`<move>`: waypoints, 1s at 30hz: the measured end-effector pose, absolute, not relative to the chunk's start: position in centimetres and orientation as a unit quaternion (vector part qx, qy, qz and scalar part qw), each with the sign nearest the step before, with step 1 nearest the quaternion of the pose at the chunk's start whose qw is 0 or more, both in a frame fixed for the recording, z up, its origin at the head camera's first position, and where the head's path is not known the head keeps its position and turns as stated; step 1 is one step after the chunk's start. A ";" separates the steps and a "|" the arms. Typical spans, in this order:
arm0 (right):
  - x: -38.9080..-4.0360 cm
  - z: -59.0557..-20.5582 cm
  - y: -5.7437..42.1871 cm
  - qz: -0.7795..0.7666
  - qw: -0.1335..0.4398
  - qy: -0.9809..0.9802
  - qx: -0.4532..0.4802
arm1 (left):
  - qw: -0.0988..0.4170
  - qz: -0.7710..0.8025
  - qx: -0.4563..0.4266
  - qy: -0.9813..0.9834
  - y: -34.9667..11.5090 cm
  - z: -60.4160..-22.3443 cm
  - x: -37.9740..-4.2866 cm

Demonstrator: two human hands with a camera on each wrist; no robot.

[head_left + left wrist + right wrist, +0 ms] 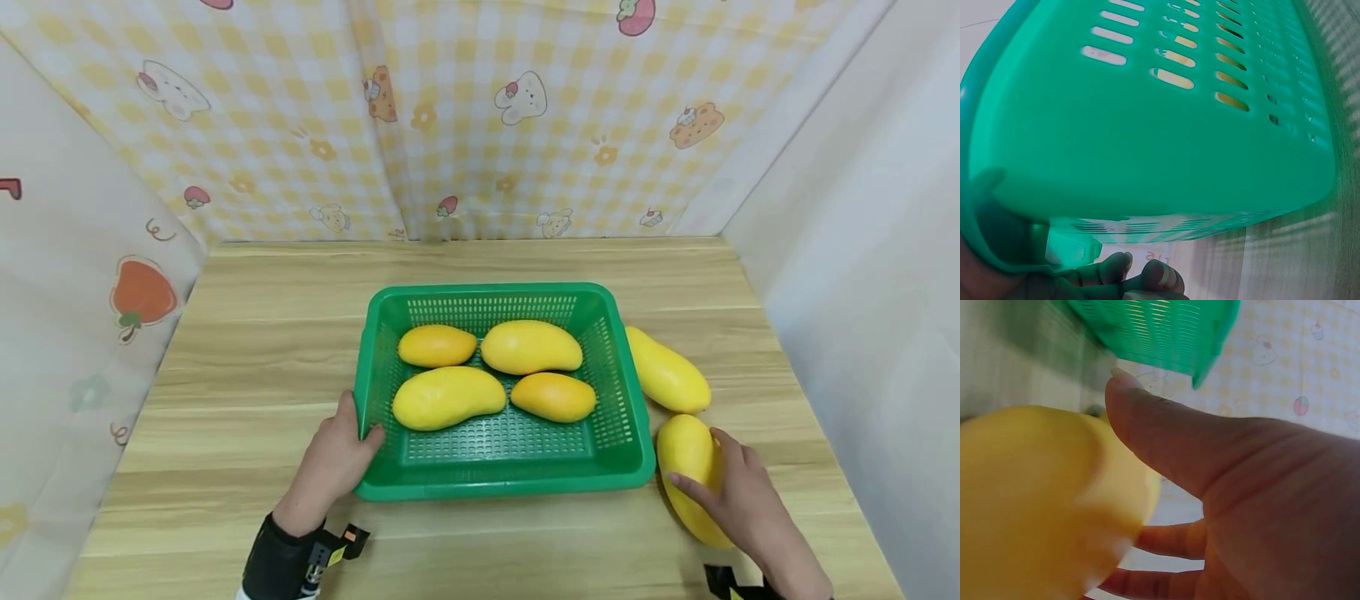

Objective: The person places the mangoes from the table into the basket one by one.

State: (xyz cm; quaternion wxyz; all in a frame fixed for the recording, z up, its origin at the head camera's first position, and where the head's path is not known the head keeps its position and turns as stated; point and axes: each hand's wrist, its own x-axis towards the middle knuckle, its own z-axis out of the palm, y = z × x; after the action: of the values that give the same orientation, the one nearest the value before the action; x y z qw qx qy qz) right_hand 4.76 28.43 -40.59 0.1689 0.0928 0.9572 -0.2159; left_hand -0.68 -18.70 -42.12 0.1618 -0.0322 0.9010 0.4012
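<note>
Though illegible, lettering [397,234] behind basket [510,488]

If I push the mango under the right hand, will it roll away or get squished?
The mango would probably roll sideways, since it's long and rounded. Toward the green basket, it likely wouldn't get far, because that's close beside it. It seems firm, not floppy: its shape looks plump under the right hand.

I'm getting bright, even light on head feed; right wrist's darker, yellow fruit [1029,500] blurred there.
</note>
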 end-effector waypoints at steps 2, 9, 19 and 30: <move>5.1 -41.0 28.2 -0.223 0.163 0.956 0.101 | 0.160 0.404 -0.032 0.900 -18.8 -42.0 -0.7; 5.6 -42.1 27.5 -0.237 0.116 0.960 0.090 | 0.163 0.417 -0.034 0.894 -18.8 -41.9 -0.8; 5.3 -42.5 27.4 -0.209 0.082 0.972 0.070 | 0.164 0.412 -0.035 0.896 -18.6 -42.1 -0.9; 5.9 -42.0 27.9 -0.194 0.136 0.968 0.080 | 0.171 0.414 -0.034 0.893 -18.7 -42.1 -0.7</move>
State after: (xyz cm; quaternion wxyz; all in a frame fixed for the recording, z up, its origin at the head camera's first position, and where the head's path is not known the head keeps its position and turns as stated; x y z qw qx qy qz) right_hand 5.87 27.92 -41.99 0.1363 0.0797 0.9683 -0.1937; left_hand -0.75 -18.70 -42.05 0.1715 -0.0341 0.8933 0.4140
